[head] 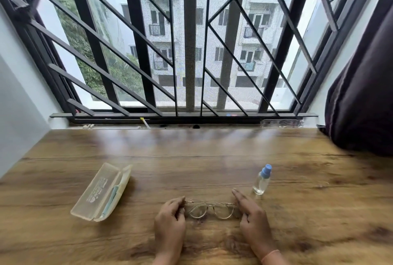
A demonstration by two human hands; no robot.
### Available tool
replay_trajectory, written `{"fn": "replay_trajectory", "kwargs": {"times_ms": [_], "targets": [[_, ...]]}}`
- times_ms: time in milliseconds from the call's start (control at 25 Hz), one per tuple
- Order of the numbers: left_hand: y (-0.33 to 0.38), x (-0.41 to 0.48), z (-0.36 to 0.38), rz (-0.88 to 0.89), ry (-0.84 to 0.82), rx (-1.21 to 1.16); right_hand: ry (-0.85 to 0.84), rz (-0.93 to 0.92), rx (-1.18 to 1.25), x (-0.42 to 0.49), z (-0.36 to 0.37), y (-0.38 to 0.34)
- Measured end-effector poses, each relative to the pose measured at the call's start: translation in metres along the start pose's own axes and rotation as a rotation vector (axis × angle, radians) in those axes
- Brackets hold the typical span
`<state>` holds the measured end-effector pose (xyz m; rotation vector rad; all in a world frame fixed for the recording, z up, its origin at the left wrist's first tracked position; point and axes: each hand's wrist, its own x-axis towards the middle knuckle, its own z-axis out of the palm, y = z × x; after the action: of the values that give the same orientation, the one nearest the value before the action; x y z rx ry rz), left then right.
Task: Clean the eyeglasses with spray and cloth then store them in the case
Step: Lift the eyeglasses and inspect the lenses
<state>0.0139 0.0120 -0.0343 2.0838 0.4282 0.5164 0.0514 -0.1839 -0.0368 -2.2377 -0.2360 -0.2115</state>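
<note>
Thin gold-rimmed eyeglasses (210, 210) lie on the wooden table (191, 158) near its front edge. My left hand (170, 218) grips their left end with curled fingers. My right hand (251, 213) holds the right end, its index finger stretched forward. A small clear spray bottle (262, 180) with a blue cap stands just beyond my right hand. To the left lies a translucent cream glasses case (102, 192), lid open, with a pale green cloth (110, 198) tucked inside.
A barred window (191, 52) with a dark sill runs along the table's far edge. A dark curtain (361, 94) hangs over the table's far right corner. A white wall borders the left side.
</note>
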Motion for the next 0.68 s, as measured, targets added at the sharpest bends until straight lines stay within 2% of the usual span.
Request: {"fn": "replay_trajectory", "kwargs": {"times_ms": [160, 280, 440, 560, 680], "targets": [[0.0, 0.001, 0.002, -0.023, 0.023, 0.005, 0.106, -0.054, -0.032, 0.001, 0.006, -0.001], [0.001, 0.001, 0.001, -0.107, 0.069, -0.113, 0.119, -0.023, 0.025, 0.002, 0.004, -0.002], [0.006, 0.013, 0.0, -0.345, 0.014, -0.581, 0.172, 0.044, 0.123, 0.009, 0.002, -0.012], [0.013, 0.023, 0.0, -0.514, -0.101, -0.989, 0.213, 0.091, 0.248, 0.02, 0.002, -0.024], [0.027, 0.023, 0.002, -0.596, -0.232, -1.197, 0.226, 0.184, 0.45, 0.03, 0.001, -0.035]]}}
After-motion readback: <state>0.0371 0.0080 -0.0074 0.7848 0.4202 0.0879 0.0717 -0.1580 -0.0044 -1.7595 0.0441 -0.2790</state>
